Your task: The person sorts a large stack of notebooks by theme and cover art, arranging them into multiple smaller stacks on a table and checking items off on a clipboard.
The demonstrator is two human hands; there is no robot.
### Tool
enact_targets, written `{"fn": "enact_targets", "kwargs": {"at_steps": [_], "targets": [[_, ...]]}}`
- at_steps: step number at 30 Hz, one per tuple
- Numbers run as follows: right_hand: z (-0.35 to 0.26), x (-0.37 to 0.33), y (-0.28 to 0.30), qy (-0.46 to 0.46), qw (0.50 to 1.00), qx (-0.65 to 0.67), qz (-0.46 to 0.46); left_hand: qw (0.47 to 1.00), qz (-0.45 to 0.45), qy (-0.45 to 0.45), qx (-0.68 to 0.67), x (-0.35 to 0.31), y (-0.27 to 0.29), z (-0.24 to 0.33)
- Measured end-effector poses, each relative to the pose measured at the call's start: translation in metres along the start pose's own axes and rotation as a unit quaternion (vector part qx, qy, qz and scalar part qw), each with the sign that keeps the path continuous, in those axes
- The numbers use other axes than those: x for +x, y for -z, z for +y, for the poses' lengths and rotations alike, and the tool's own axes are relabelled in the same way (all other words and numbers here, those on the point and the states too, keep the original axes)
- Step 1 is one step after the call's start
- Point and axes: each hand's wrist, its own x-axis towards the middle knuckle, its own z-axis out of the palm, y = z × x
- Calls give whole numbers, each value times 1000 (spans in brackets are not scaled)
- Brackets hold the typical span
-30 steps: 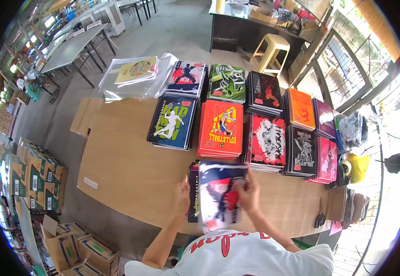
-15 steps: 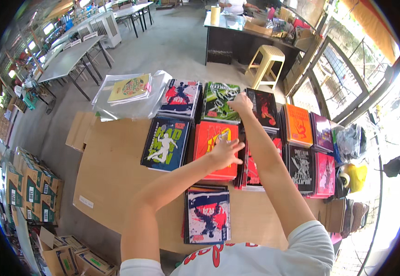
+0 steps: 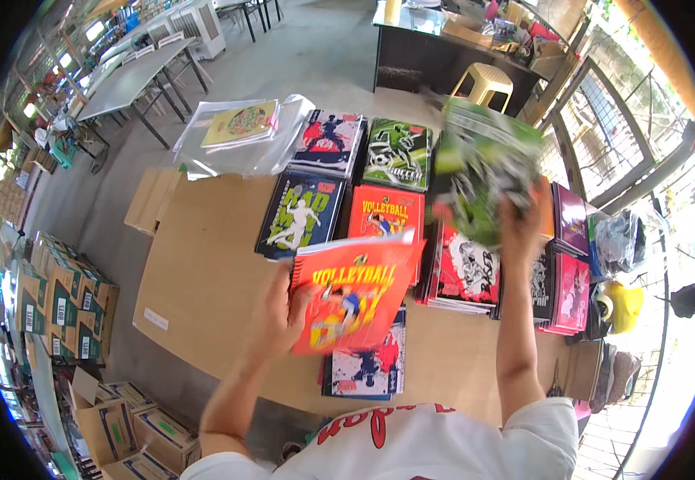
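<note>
Grey floor (image 3: 307, 72) beyond the brown table (image 3: 211, 272). Past its far edge from where I stand: black desk (image 3: 411, 60), cream stool (image 3: 488, 78) on the near side. Off the far-left corner — grey worktable (image 3: 133, 82), dark legs. Left edge: stacked cartons (image 3: 71, 308). Right edge: framed window (image 3: 593, 108), wire mesh (image 3: 639, 384) — strong daylight through both.

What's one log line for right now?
left hand: holds orange notebook | right hand: holds green notebook, blurred | on table: notebook stacks

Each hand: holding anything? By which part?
Left hand: red notebook, by its left edge, thumb on the cover. Right hand: green notebook, blurred, by its lower right corner.
</note>
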Motion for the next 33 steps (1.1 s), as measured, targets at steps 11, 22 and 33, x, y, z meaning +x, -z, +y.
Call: {"fn": "enact_targets", "kwargs": {"at_steps": [11,22,33], "targets": [[87,-320,1,-315,902,145,-257,932,-107,329,-109,-128,-54,-136],[90,-112,39,-35,988,-70,-135,954,-138,-62,258,-50,-77,-38],[192,137,-74,-309,863,-379,-132,619,-487,-427,444,89,-345,-74]]}}
